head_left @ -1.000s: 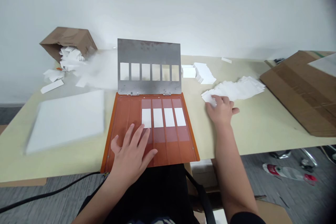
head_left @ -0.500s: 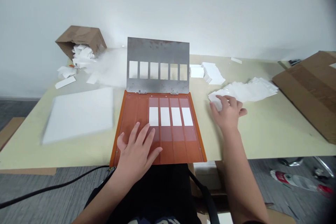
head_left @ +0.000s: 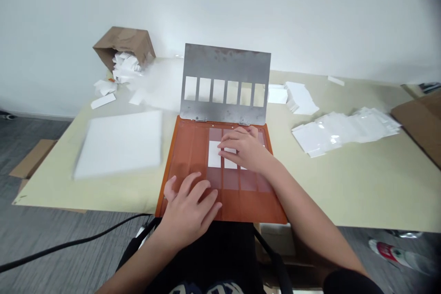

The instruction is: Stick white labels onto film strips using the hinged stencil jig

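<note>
In front of me lies an orange board point(head_left: 193, 147) with shallow lengthwise grooves. White cards point(head_left: 214, 154) sit side by side in grooves on its right half, with see-through film point(head_left: 230, 179) showing above and below them. Hinged to its back edge, a grey metal plate point(head_left: 223, 62) with a row of rectangular cutouts stands raised. My left hand point(head_left: 191, 204) rests spread over the board's front left, holding nothing. Over the cards reaches my right hand point(head_left: 244, 149), its fingers stretched out and apart; it covers part of the cards, and I see nothing gripped in it.
To the right lies a fanned row of clear-wrapped white pieces point(head_left: 344, 128); behind it are white card stacks point(head_left: 299, 96). At left are a white foam sheet point(head_left: 120, 144) and a cardboard box point(head_left: 127, 39) spilling white scraps. Another carton point(head_left: 420, 119) stands at far right.
My right hand has left the wrapped pieces on the right and moved left over the cards on the board. My left hand stays at the board's front left. The view has shifted.
</note>
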The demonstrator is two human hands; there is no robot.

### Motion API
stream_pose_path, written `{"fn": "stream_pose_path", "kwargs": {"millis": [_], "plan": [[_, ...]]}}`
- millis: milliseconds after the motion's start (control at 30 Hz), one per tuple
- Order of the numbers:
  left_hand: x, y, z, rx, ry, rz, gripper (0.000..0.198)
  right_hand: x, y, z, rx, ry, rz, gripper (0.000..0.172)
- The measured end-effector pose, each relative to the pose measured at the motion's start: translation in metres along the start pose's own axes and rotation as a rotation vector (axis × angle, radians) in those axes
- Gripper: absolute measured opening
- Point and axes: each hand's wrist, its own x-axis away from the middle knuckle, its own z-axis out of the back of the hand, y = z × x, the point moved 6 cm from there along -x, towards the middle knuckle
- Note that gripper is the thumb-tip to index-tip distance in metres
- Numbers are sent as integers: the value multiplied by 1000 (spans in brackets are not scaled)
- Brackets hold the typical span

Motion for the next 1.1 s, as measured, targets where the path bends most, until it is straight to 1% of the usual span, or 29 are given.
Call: {"fn": "stream_pose_path", "kwargs": {"millis": [100,233,400,500,600,700,800,867,1000,1100], "plan": [[1,-3,-2,13,-9,1,19,0,5,-8,16,3,0,19],[1,-6,-3,18,-21,8,21,1,4,-11,48,0,-6,19],[-1,-9,-5,-4,-68,39,20,0,2,-10,47,-32,-32,21],[-4,-10,-6,-36,-65,40,23,0,0,-9,56,-38,-22,25],[-7,-10,-8,-89,-71,42,26,1,-1,-8,77,-41,-8,23],[-11,-11,-10,-149,-105,48,30,1,-2,-6,77,-50,-10,23],[-15,-12,-12,-212,-146,60,33,2,-4,-3,60,-49,-12,31],[-17,-13,-14,-244,-173,88,37,2,-5,-2,48,-47,-10,35],[-20,-16,-19,-279,-240,144,45,4,-5,-1,34,-51,-2,36],[-22,-17,-23,-290,-280,182,47,6,-6,-1,36,-59,10,39]]}}
